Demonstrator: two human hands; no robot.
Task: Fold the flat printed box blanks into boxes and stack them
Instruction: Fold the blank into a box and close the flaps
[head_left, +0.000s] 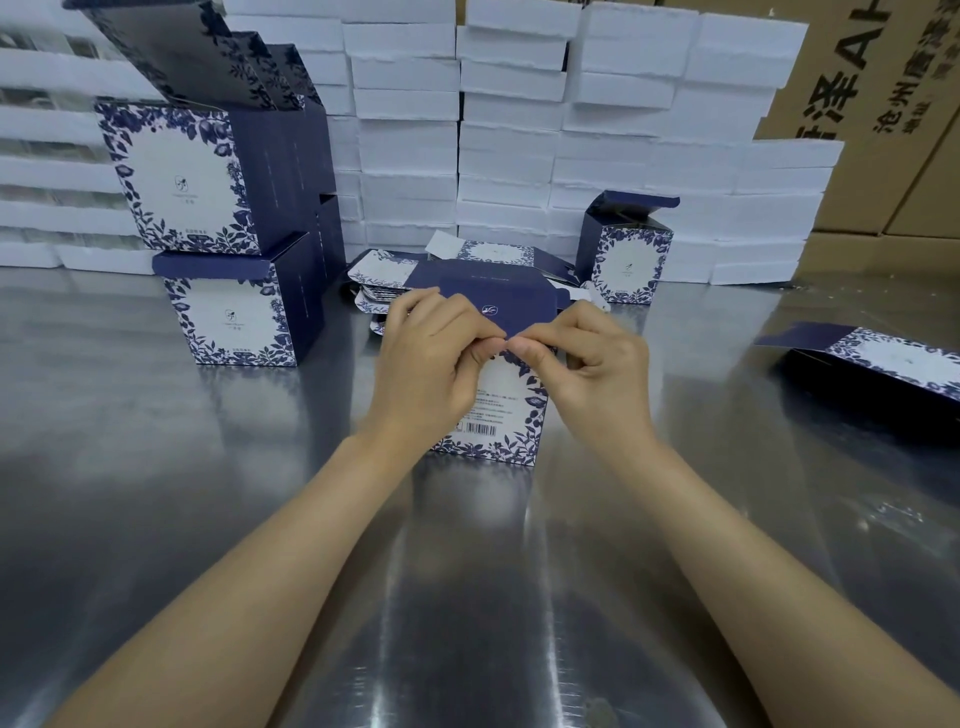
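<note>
A blue-and-white floral box (506, 410) stands upright on the steel table (156, 519) at the centre. Its dark blue top flap (493, 306) is bent toward me. My left hand (431, 358) and my right hand (587, 358) both pinch the flap's near edge, fingertips meeting in the middle. Behind the box lies a pile of flat printed blanks (384, 283). Folded boxes are stacked at the left (234, 312), with an upper row (182, 176) whose lids stand open.
One folded box with an open lid (626, 254) stands at the back right. A box (883, 364) lies on its side at the right edge. White foam blocks (519, 130) are stacked along the back, and brown cartons (883, 104) stand at the far right.
</note>
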